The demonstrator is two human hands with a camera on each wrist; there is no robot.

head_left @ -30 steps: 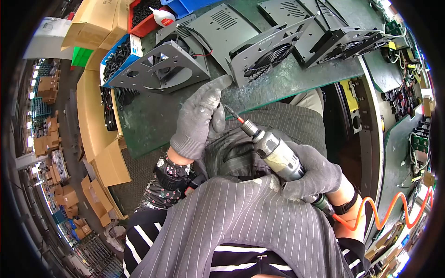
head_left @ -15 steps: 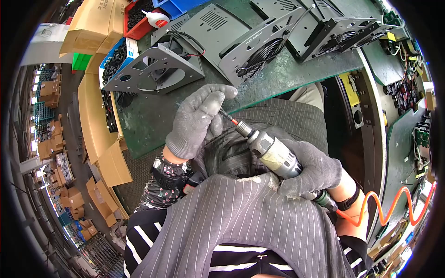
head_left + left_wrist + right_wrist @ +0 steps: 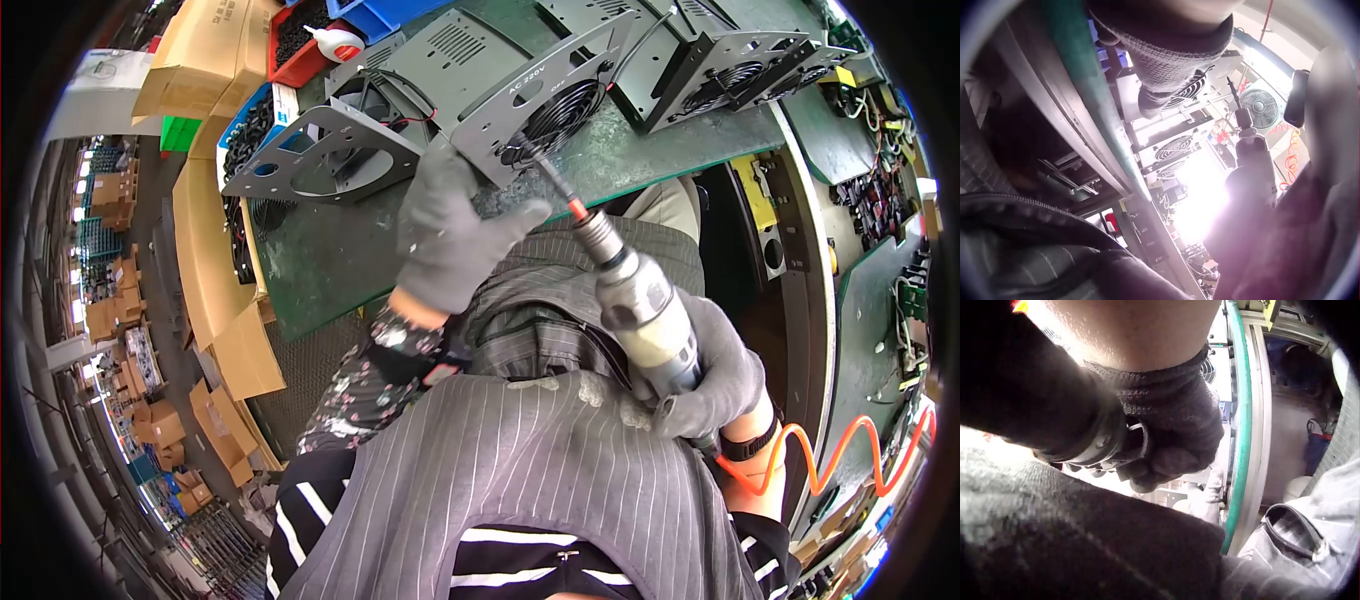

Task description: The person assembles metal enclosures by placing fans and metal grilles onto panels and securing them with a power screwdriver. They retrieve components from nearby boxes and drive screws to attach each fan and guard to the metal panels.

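Note:
In the head view my gloved left hand (image 3: 450, 235) reaches over the bench edge, thumb spread to the right. Its fingertips are right at the left edge of a grey metal panel (image 3: 487, 132) marked AC 220V, which carries a round black fan grille (image 3: 562, 122). My gloved right hand (image 3: 715, 375) grips a power screwdriver (image 3: 645, 305) with an orange coiled hose (image 3: 800, 450). The tool's long bit (image 3: 553, 180) points up and left, its tip overlapping the panel's lower part. The left wrist view also shows the screwdriver (image 3: 1252, 147) beyond the left glove (image 3: 1166, 69).
Left of that panel leans another grey panel (image 3: 290, 170) with a large round cutout. More fan panels (image 3: 725, 85) stand at the right. A red bin (image 3: 290, 60) of small dark parts, a white bottle (image 3: 335, 42) and cardboard boxes (image 3: 225, 330) line the left side.
My left hand has moved from the bit tip up to the panel edge, its fingers straightening. The screwdriver has shifted right, its bit rising toward the panel.

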